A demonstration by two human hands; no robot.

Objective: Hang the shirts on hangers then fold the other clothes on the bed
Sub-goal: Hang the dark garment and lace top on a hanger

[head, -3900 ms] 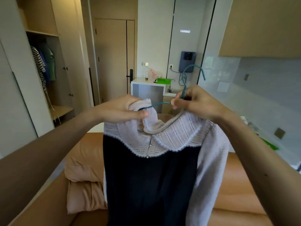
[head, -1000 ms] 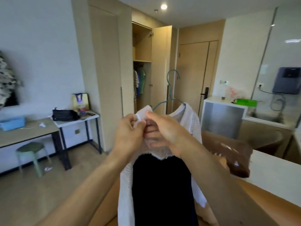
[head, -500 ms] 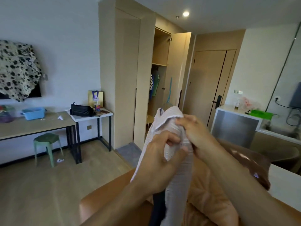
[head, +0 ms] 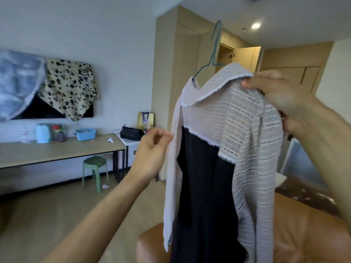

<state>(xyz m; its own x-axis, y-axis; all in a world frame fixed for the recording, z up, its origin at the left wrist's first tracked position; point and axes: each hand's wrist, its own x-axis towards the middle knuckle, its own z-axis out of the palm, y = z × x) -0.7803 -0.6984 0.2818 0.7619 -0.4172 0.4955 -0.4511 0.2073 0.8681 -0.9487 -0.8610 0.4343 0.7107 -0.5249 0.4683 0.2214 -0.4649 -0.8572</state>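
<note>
Bedroom background: a wardrobe (head: 228, 54) with its door swung open stands behind the work area, and a desk (head: 57, 150) with a green stool (head: 94, 164) runs along the left wall.

1. Position of the shirt. The shirt (head: 237, 130) hangs in the air in front of the person, above the near edge of the bed (head: 303, 234). Its long axis is vertical, collar at the top, dark front panel and pale sleeves falling straight down.
2. Hanger. The hanger (head: 214, 46) is seated inside the neck opening. Its hook rises upright above the collar, in line with the wardrobe opening behind it.
3. Right hand. The right hand (head: 281, 97) grasps the shirt at the shoulder nearest it, fingers curled over the knit fabric, and carries the whole weight.
4. Left hand. The left hand (head: 152, 152) is released, fingers loosely curled around nothing, just beside the edge of the hanging sleeve and lower than the right hand. Contact with the sleeve cannot be confirmed.

Assessment: the shirt appears fully hung on the hanger. The hook lies up and to the left of the right hand, which is the nearer hand; the next step probably calls for taking the hook and carrying it to the wardrobe. A grip on fabric alone may let the hanger slip.
</note>
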